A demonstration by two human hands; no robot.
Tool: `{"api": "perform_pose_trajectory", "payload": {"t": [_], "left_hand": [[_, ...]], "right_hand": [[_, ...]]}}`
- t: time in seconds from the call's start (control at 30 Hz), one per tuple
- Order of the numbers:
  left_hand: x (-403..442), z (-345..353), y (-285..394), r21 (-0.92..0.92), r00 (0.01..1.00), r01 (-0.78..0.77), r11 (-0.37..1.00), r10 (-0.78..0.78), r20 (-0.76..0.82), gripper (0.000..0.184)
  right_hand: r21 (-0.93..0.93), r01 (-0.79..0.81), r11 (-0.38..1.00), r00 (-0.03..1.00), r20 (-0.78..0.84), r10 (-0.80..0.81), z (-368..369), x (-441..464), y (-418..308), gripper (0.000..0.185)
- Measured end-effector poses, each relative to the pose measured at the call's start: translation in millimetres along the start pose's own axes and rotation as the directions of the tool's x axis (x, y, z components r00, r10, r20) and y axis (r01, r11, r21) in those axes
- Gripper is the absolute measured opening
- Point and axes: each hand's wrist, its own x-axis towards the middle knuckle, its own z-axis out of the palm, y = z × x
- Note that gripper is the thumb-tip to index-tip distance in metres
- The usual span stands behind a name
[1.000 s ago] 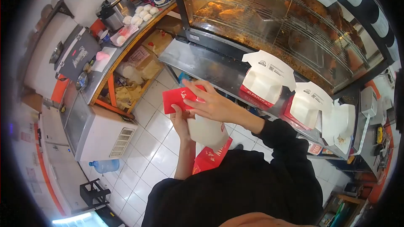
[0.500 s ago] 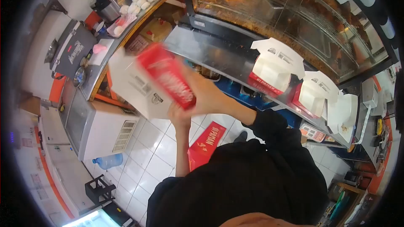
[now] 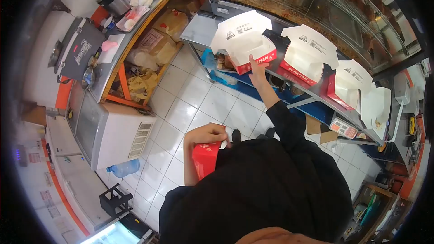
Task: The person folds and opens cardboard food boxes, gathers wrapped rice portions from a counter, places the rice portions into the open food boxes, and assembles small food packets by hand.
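Note:
My right hand [image 3: 258, 76] is at the front wall of an open red-and-white takeaway box [image 3: 257, 63], its fingers gripping the edge. That box stands on the metal shelf with its white lid flap raised toward the display case. Close to my body, my left hand [image 3: 205, 134] is closed on the top of a red carton [image 3: 205, 159], partly hidden by my black shirt. Along the shelf, to the right of my right hand, are a second open box [image 3: 298, 75], a third [image 3: 340, 92] and a white open carton [image 3: 376, 108].
A lit glass display case [image 3: 289, 11] with fried food stands behind the shelf [image 3: 199, 29]. On the left are a counter [image 3: 108, 65], a white freezer [image 3: 118, 138], a blue water bottle [image 3: 124, 168] and a black stool [image 3: 115, 199]. A white tiled floor [image 3: 194, 95] lies between.
The box that was blurred in my hands now stands open on the shelf, left of the others. My right hand has moved forward to it; my left hand has dropped to the red carton.

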Motion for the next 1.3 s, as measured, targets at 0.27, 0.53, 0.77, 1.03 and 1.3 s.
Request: {"api": "perform_pose_trajectory", "payload": {"t": [0.27,0.53,0.77,1.03,1.3], "left_hand": [[-111,-65,-24,0.203,0.007,-0.237,0.950,0.210,-0.978,0.030],[-86,-12,-15,0.491,0.145,0.245,0.836,0.469,-0.871,0.029],[-5,69,-55,0.130,0.525,0.657,0.743,-0.327,-0.786,0.054],[86,85,-72,0.138,0.704,0.433,0.891,-0.238,-0.669,0.048],[145,70,-40,0.275,0.717,0.473,0.837,-0.184,-0.673,0.051]], "right_hand": [[-0.206,-0.517,0.831,0.770,0.311,0.557,8,-59,-3,0.071],[0.543,-0.386,0.746,0.878,-0.031,0.477,37,38,9,0.038],[-0.143,-0.545,0.826,0.708,0.449,0.545,-55,-82,-77,0.029],[-0.706,-0.167,0.688,0.800,0.311,0.513,-178,-174,-71,0.031],[-0.328,-0.336,0.883,0.812,0.373,0.448,-159,-192,-69,0.053]]}}
